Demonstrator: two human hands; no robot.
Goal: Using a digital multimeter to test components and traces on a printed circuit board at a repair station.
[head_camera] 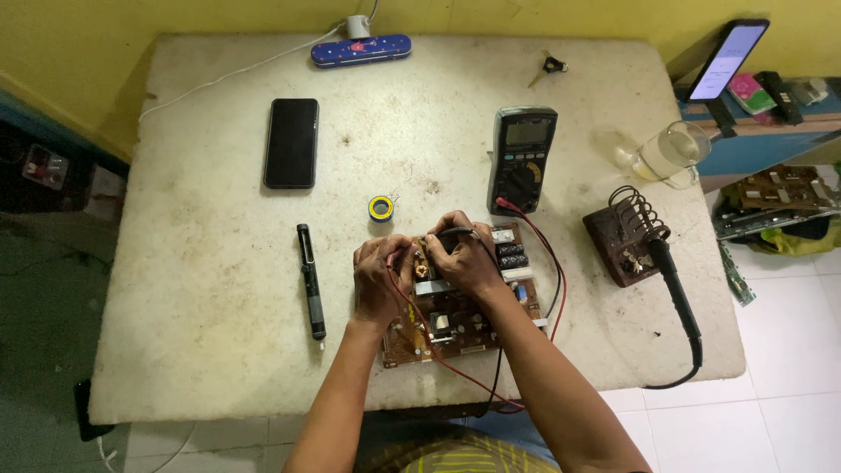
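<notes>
Brown circuit board (455, 320), densely fitted with components, lies flat near the front edge of the tabletop (210, 289), slightly right of centre. Both my hands rest on its far end. My left hand (378, 278) is curled narrow around a red probe (392, 259), tip pressed to the board. My right hand (464, 258) is likewise closed on a black probe (455, 231), fingers bunched over the same area; I cannot see the exact contact points beneath them. Red and black leads (550, 263) run from the probes around the board's right side and up to a multimeter (522, 158) standing just behind the board.

Handling judgement: the board looks light and rigid but fragile, with tall parts and solder joints that should not be squeezed. I would take it by its bare edges or corners only. The probes are slim and stiff, best pinched at their insulated barrels.

Other items noted: a black pen-shaped tool (310, 280) to the board's left; a small solder reel (381, 208) behind my left hand; a dark phone (292, 142) toward the rear left; a blue case (361, 50) at the rear edge; a soldering iron (674, 289) in its coil stand (626, 236) toward the right edge; a glass (670, 153) at the rear right.
</notes>
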